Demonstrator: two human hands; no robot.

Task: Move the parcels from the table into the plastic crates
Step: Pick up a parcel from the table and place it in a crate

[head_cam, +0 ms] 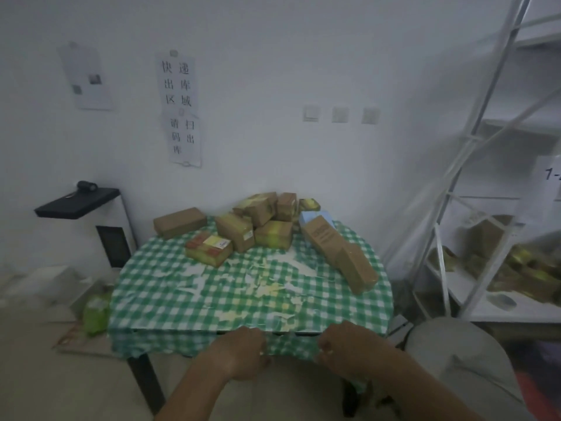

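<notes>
Your left hand (243, 352) and right hand (346, 349) each pinch the tablecloth (243, 299) at the tabletop's near edge; parcels (261, 226) crowd its far side.

The table (170, 302) stood before me against the wall, its tablecloth (243, 299) hanging over the near edge, where my left hand (243, 354) and right hand (349, 350) rested side by side. The parcels (261, 223) lay heaped at the far side. A shelving rack (473, 208) stood to my right, a cabinet (91, 226) to my left.
</notes>
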